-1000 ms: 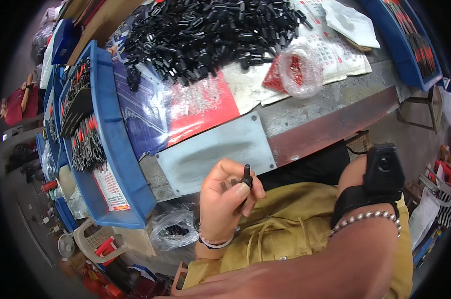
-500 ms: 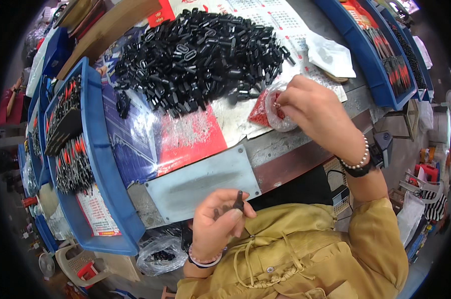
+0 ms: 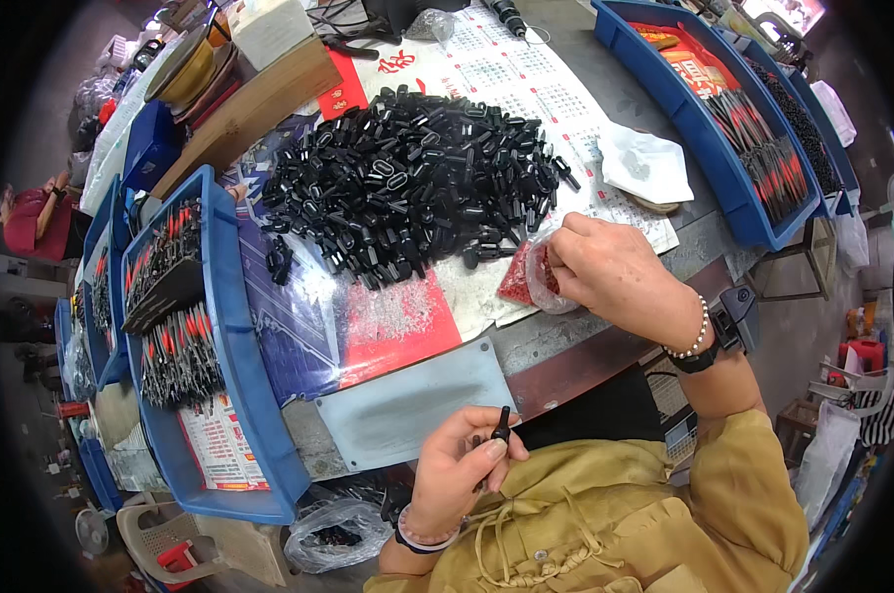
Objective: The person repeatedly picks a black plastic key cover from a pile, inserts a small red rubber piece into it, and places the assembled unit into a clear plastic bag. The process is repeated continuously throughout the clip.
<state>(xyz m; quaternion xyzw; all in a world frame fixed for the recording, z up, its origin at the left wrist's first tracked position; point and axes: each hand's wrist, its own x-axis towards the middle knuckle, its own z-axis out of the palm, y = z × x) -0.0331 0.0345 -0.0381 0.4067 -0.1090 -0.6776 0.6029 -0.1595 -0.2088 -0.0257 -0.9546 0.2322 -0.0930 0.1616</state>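
Note:
Near the table's front edge my left hand [image 3: 457,469] is closed, with a small black plastic part [image 3: 503,425] standing up between thumb and fingers, its narrow tip upward. More dark pieces partly show inside that hand. My right hand [image 3: 620,277] reaches to the mouth of a small clear plastic bag [image 3: 553,299] of tiny red pieces [image 3: 516,284]. Its fingers are bent together at the bag's opening; what they pinch is hidden. A large heap of glossy black plastic parts [image 3: 417,188] lies just beyond and left of the bag.
A pale metal plate [image 3: 417,403] lies at the table's front edge. Blue trays [image 3: 254,395] of black parts with orange-red tips stand at left, and another blue tray [image 3: 684,128] at right. A white paper pad [image 3: 644,163] lies behind my right hand. Another person [image 3: 42,222] is far left.
The view has shifted, so the table sits lower in it and more of its back shows. My right hand stays at the bag; my left still holds the black part.

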